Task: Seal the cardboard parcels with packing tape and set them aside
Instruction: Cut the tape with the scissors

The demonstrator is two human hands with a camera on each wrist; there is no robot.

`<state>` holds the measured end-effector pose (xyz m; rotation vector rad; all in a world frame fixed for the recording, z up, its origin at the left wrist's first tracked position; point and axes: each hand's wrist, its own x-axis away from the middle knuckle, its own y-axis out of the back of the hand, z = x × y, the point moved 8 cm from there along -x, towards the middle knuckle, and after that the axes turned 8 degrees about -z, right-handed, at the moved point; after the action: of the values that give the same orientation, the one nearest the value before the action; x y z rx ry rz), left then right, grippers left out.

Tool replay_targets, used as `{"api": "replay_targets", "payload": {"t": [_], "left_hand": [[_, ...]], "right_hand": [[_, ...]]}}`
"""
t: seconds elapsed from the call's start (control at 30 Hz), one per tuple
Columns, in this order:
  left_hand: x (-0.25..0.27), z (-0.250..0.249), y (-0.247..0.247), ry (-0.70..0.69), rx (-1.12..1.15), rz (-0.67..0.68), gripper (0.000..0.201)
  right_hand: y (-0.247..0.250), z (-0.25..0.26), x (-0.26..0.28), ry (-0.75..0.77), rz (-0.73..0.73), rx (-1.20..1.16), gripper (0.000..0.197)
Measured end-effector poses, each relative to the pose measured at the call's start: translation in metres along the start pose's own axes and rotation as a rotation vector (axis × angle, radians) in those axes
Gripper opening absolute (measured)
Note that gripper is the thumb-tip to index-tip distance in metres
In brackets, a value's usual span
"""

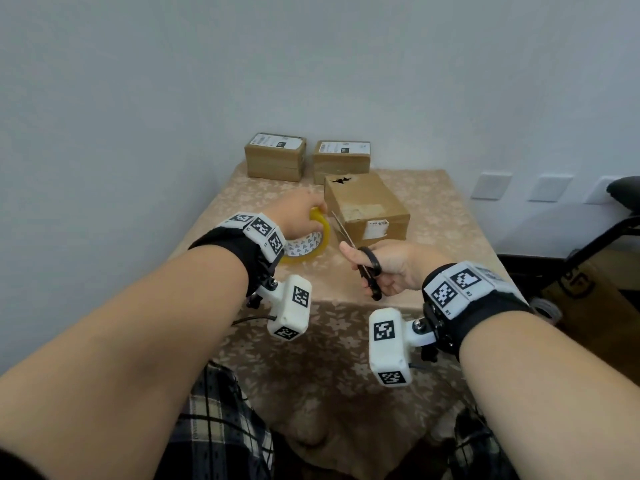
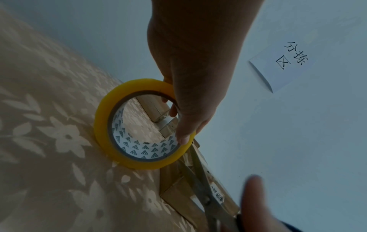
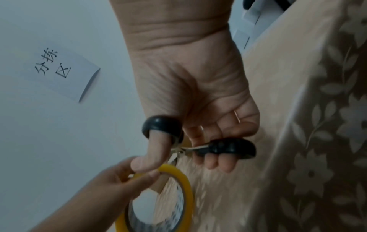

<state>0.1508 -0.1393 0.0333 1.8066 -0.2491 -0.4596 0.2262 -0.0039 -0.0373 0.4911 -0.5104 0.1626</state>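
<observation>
Head view: tape and scissors ready beside the parcel.
The left hand (image 1: 300, 216) grips the tape roll (image 1: 308, 239) upright; the right hand (image 1: 394, 268) holds scissors (image 1: 360, 252), blades toward the nearest parcel (image 1: 367, 209), probably for cutting.

Pale blue-grey wall (image 1: 138, 98) filling the upper frame, small table under a beige floral tablecloth (image 1: 346, 341) at centre, three white wall sockets (image 1: 550, 188) at right, black chair frame (image 1: 588, 247) at the right edge, white paper sign (image 2: 282, 66) with handwritten characters on the wall, soft even light

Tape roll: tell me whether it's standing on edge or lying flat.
On edge. The tape roll stands upright on the tablecloth, left hand gripping its top; the core shows sideways.
</observation>
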Motion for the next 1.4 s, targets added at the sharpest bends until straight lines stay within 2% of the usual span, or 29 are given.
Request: {"api": "replay_targets", "payload": {"t": [0.13, 0.27, 0.4, 0.5, 0.57, 0.77, 0.9, 1.17, 1.4], "left_hand": [[-0.009, 0.003, 0.004, 0.036, 0.073, -0.031, 0.025], [-0.021, 0.007, 0.01, 0.128, 0.023, -0.034, 0.022], [-0.029, 0.008, 0.009, 0.219, 0.015, 0.11, 0.015], [-0.028, 0.005, 0.005, 0.248, -0.066, 0.251, 0.022], [-0.03, 0.003, 0.003, 0.248, -0.117, 0.285, 0.024], [-0.033, 0.007, -0.003, 0.312, -0.051, 0.186, 0.032], [-0.033, 0.01, -0.004, 0.368, 0.001, 0.099, 0.033], [-0.034, 0.008, -0.007, 0.356, 0.029, 0.076, 0.027], [-0.033, 0.012, -0.007, 0.32, 0.092, 0.055, 0.024]], "right_hand": [[-0.009, 0.011, -0.015, 0.096, -0.05, -0.021, 0.062], [-0.007, 0.015, -0.024, 0.161, -0.088, 0.001, 0.059], [0.003, 0.017, -0.028, 0.202, -0.119, 0.04, 0.062], [0.009, 0.019, -0.03, 0.227, -0.122, 0.025, 0.063], [0.012, 0.018, -0.031, 0.239, -0.132, 0.015, 0.066], [0.016, 0.012, -0.036, 0.228, -0.149, 0.003, 0.066], [0.016, 0.008, -0.035, 0.224, -0.172, -0.007, 0.057], [0.021, 0.01, -0.032, 0.241, -0.205, 0.014, 0.046], [0.015, 0.011, -0.03, 0.199, -0.099, -0.072, 0.059]]}}
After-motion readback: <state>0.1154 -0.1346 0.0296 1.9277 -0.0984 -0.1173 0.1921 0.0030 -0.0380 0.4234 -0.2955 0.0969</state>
